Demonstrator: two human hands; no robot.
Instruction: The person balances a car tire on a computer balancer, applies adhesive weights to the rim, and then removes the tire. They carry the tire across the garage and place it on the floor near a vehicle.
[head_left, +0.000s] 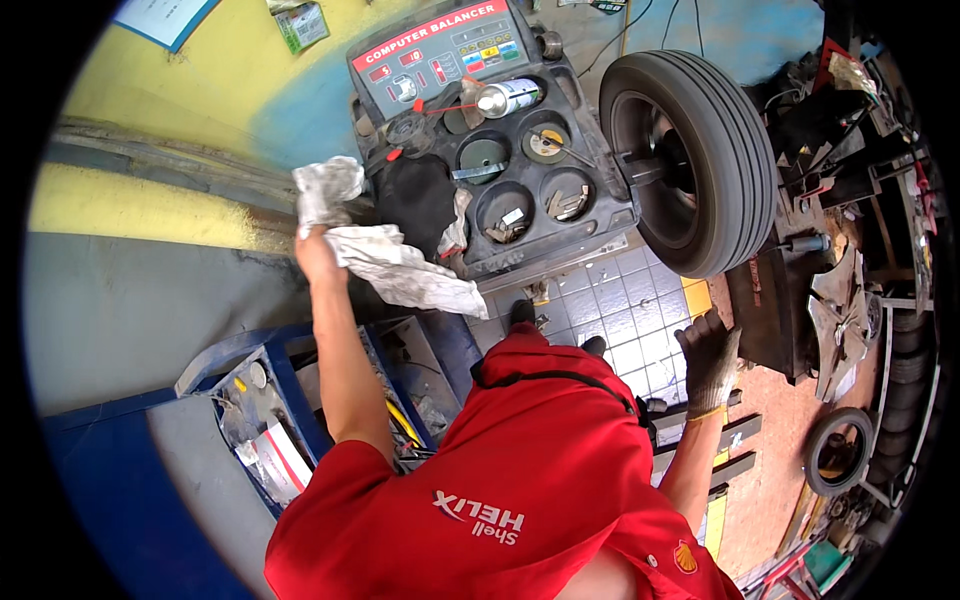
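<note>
My bare left hand (pixel 316 254) grips a crumpled, dirty white rag (pixel 395 272) left of a grey wheel balancer (pixel 445 245). The machine's top tray has round compartments with small metal weights (pixel 565 203), a spray can (pixel 508 98), discs and tools. A mounted wheel with a black tyre (pixel 730 150) stands on the balancer's shaft at the right. My gloved right hand (pixel 708 355) is below that tyre, fingers apart and slightly bent, with nothing visible in it.
A blue cart (pixel 325 400) with tools sits at lower left beside a yellow and grey wall (pixel 140 215). Tiled floor (pixel 625 310) shows under the machine. Metal clutter (pixel 840 310), a spare tyre (pixel 838 450) and a tyre rack (pixel 915 390) line the right side.
</note>
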